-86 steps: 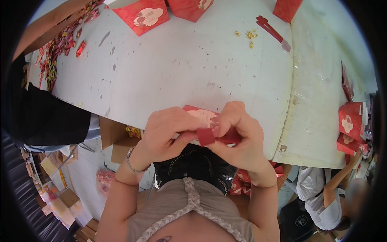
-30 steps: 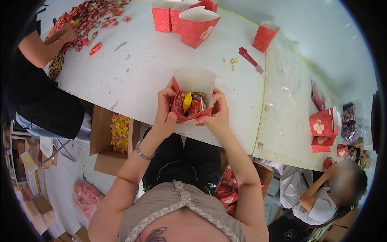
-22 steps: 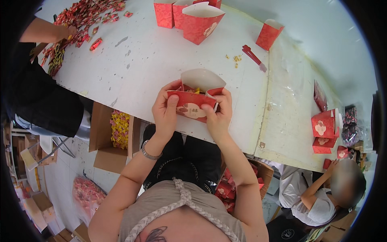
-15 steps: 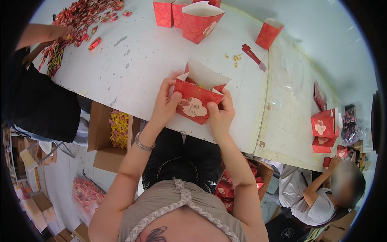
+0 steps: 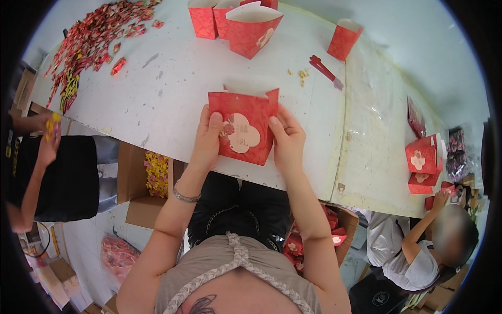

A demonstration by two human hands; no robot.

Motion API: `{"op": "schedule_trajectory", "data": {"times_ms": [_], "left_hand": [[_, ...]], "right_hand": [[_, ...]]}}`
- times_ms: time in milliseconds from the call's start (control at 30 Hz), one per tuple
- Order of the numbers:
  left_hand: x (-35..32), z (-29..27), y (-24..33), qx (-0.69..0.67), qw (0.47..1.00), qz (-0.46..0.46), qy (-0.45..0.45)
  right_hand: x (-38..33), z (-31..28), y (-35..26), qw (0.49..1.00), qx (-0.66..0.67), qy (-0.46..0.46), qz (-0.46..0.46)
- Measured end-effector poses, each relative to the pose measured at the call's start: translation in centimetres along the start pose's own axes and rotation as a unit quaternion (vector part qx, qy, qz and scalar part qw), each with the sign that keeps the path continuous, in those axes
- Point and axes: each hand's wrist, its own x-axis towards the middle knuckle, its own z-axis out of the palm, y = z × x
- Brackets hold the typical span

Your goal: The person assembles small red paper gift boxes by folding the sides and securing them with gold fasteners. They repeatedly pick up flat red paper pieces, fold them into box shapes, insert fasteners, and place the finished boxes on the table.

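Observation:
Both hands hold a red patterned paper gift box [image 5: 241,149] with a cream flower-shaped label, just above the table's front edge. My left hand [image 5: 209,136] grips its left side, thumb on the front and fingers behind. At the right side, my right hand [image 5: 287,137] pinches it the same way. The label side faces me, and the top flaps stand loosely upright. Whatever lies inside is hidden from this angle.
Open red boxes [image 5: 252,31] stand at the far side, another box [image 5: 345,42] right of them. Red tongs [image 5: 325,72] lie beside gold bits [image 5: 302,76]. Wrapped candies [image 5: 99,39] heap far left. Co-workers sit or stand left and right; cartons [image 5: 144,206] stand below.
The box has tipped so its front faces me more squarely, hiding the inside. The co-worker at left has drawn back from the candy heap with yellow pieces in hand.

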Motion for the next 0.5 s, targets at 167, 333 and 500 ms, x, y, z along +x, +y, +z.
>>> {"op": "schedule_trajectory", "data": {"times_ms": [167,333,500], "left_hand": [[0.2,0.4,-0.8,0.102,0.991,0.077,-0.030],[-0.4,1.0,-0.9,-0.002,0.999,0.015,0.029],[0.1,0.2,-1.2,0.250,0.952,0.166,0.054]], "right_hand": [[-0.6,0.4,0.8,0.978,-0.171,0.005,-0.116],[-0.5,-0.1,1.3,0.956,-0.214,0.088,-0.178],[-1.1,-0.1,1.3,0.945,-0.241,0.116,-0.188]]}}
